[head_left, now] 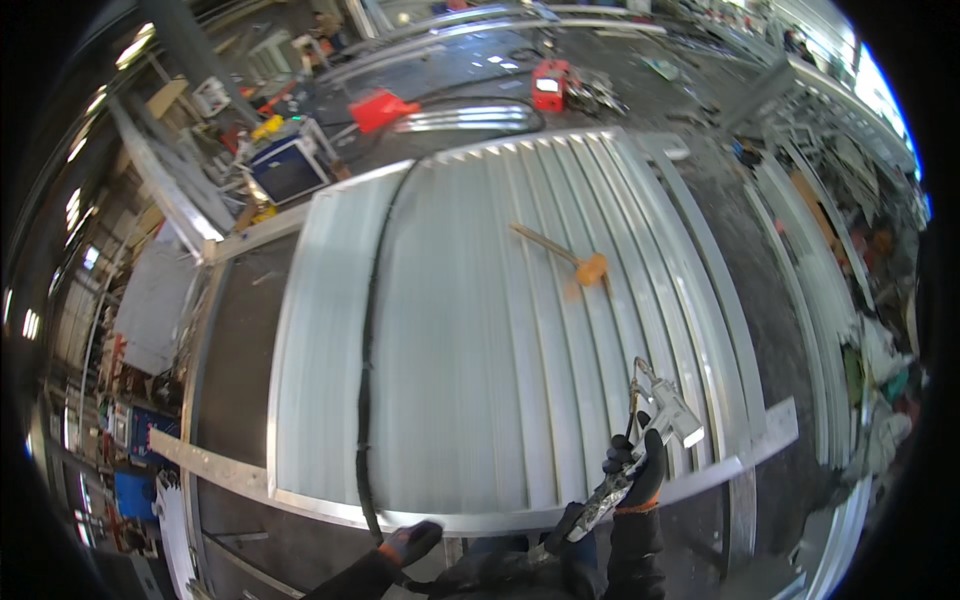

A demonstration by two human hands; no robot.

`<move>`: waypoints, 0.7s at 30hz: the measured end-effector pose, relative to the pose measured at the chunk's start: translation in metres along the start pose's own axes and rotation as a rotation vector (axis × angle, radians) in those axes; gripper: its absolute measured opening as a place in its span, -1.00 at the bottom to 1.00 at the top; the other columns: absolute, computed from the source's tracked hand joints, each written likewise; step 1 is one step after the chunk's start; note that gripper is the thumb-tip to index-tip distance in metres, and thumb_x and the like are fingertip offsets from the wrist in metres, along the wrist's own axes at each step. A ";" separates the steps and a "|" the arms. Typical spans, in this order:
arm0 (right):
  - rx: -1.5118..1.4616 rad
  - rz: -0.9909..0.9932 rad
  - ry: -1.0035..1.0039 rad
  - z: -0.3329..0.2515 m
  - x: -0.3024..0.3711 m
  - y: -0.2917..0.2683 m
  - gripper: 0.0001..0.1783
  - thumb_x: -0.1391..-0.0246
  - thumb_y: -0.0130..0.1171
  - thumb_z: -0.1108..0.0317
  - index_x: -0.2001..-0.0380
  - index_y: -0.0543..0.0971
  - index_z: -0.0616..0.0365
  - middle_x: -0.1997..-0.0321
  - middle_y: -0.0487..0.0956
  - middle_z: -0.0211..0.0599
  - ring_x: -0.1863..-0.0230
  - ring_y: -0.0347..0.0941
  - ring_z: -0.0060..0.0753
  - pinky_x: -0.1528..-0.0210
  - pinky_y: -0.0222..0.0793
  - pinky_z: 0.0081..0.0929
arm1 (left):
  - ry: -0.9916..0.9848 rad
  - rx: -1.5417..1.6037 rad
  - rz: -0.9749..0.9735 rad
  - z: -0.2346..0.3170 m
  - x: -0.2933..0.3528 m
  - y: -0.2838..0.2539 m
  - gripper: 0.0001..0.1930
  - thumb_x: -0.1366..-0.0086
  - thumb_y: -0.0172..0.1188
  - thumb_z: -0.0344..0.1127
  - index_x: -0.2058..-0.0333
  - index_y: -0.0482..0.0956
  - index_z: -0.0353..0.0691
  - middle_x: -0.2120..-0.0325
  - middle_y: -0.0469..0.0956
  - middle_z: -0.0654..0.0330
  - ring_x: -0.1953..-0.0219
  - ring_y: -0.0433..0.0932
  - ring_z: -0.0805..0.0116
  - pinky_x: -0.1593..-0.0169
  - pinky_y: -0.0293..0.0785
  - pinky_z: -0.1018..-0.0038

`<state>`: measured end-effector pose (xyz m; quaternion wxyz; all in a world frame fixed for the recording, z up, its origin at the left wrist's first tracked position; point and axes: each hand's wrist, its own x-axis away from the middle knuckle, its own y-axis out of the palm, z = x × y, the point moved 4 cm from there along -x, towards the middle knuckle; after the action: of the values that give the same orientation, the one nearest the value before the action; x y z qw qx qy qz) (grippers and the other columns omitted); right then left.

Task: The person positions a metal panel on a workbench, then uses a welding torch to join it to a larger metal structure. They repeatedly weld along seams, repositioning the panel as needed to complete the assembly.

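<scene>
A large pale louvred metal panel point(440, 330) lies in front of me, flat on the left and slatted on the right. My right hand point(645, 468), in a black glove, is closed around a silver welding gun point(672, 412) above the panel's near right part. A thin looped line shows at the gun's far end, and its lower part looks wrapped in silver. My left hand point(415, 542), also gloved, is low at the panel's near edge, beside a black hose point(366, 400) running across the panel. Its fingers are blurred, and whether they grip anything is unclear.
An orange-headed mallet point(592, 269) lies on the slats. Metal beams point(215, 462) support the panel. Beyond it are a red machine point(549, 86), a red box-like item point(380, 110) and a dark blue case point(290, 165). Long metal profiles point(800, 290) lie along the right side.
</scene>
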<state>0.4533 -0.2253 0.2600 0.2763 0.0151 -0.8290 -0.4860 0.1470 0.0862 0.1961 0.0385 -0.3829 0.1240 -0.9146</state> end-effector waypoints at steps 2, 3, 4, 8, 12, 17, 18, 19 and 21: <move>0.064 0.117 -0.098 -0.015 0.006 -0.027 -0.51 -0.25 0.12 0.03 -0.20 0.37 -0.19 0.38 0.52 -0.25 0.55 0.38 -0.53 0.56 0.38 -0.45 | 0.224 0.106 -0.121 0.059 -0.029 0.034 -0.52 -0.39 0.18 -0.16 -0.20 0.41 -0.22 -0.01 0.58 0.11 -0.04 0.55 0.33 -0.09 0.48 0.40; 0.112 0.269 -0.170 -0.026 0.012 -0.045 -0.57 -0.23 0.15 0.07 -0.12 0.40 -0.11 0.41 0.52 -0.27 0.57 0.40 -0.49 0.59 0.43 -0.41 | 0.172 0.092 -0.261 0.081 -0.041 0.061 -0.51 -0.41 0.12 -0.32 -0.26 0.31 -0.31 -0.14 0.48 0.04 -0.17 0.47 0.26 -0.19 0.41 0.37; 0.119 0.389 -0.225 -0.037 0.018 -0.063 -0.65 -0.20 0.19 0.12 0.03 0.42 -0.03 0.47 0.52 -0.27 0.61 0.41 -0.42 0.64 0.42 -0.38 | 0.326 0.060 -0.418 0.109 -0.050 0.092 -0.39 -0.39 0.17 -0.29 -0.33 0.18 -0.30 -0.19 0.43 0.02 -0.21 0.43 0.23 -0.21 0.40 0.35; 0.289 0.625 -0.533 -0.060 0.041 -0.116 -0.56 -0.13 0.24 0.32 -0.05 0.37 0.11 0.49 0.49 -0.31 0.61 0.41 -0.47 0.61 0.42 -0.44 | 0.537 -0.231 -0.654 0.153 -0.071 0.201 -0.22 -0.29 0.27 -0.10 -0.33 0.12 -0.33 -0.14 0.43 -0.10 -0.18 0.44 0.02 -0.20 0.37 0.26; 0.369 0.802 -0.628 -0.068 0.052 -0.174 -0.49 -0.11 0.21 0.45 -0.13 0.36 0.19 0.49 0.45 -0.33 0.61 0.40 -0.47 0.63 0.38 -0.45 | 0.286 -0.485 -0.647 0.109 -0.111 0.281 -0.31 -0.23 0.31 -0.12 -0.22 0.27 -0.33 0.02 0.54 -0.13 -0.06 0.53 -0.01 -0.09 0.47 0.22; 0.541 0.945 -0.394 -0.029 0.068 -0.244 -0.52 -0.14 0.20 0.48 -0.14 0.39 0.12 0.42 0.47 -0.37 0.54 0.43 -0.50 0.59 0.34 -0.50 | 0.409 -0.611 -0.614 0.030 -0.143 0.325 -0.36 -0.28 0.24 -0.08 -0.24 0.26 -0.23 0.16 0.59 -0.06 0.16 0.62 -0.03 0.07 0.52 0.20; 0.474 0.913 -0.355 -0.018 0.072 -0.256 -0.53 -0.14 0.20 0.50 -0.13 0.40 0.12 0.36 0.49 -0.36 0.49 0.44 -0.51 0.55 0.36 -0.52 | 0.186 -0.695 -0.705 0.006 -0.145 0.328 -0.36 -0.28 0.25 -0.07 -0.23 0.26 -0.22 0.16 0.59 -0.08 0.17 0.62 -0.03 0.07 0.52 0.19; 0.180 0.860 -0.353 -0.006 0.074 -0.269 -0.53 -0.13 0.19 0.50 -0.13 0.40 0.14 0.28 0.50 -0.35 0.37 0.46 -0.51 0.42 0.41 -0.51 | 0.193 -0.643 -0.699 -0.004 -0.144 0.328 -0.37 -0.28 0.25 -0.07 -0.22 0.27 -0.22 0.12 0.58 -0.09 0.12 0.60 -0.03 0.04 0.51 0.20; 0.446 0.890 -0.256 0.011 0.079 -0.287 -0.52 -0.12 0.19 0.50 -0.13 0.40 0.18 0.17 0.52 -0.34 0.21 0.48 -0.49 0.23 0.48 -0.49 | 0.114 -0.623 -0.717 -0.021 -0.140 0.322 -0.38 -0.28 0.25 -0.07 -0.20 0.28 -0.23 0.06 0.55 -0.10 0.01 0.56 -0.03 -0.01 0.48 0.21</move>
<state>0.3110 -0.3914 0.0573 0.3427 -0.3404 -0.8658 -0.1307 0.2224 -0.1978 0.0025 -0.4030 -0.3442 0.2540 -0.8091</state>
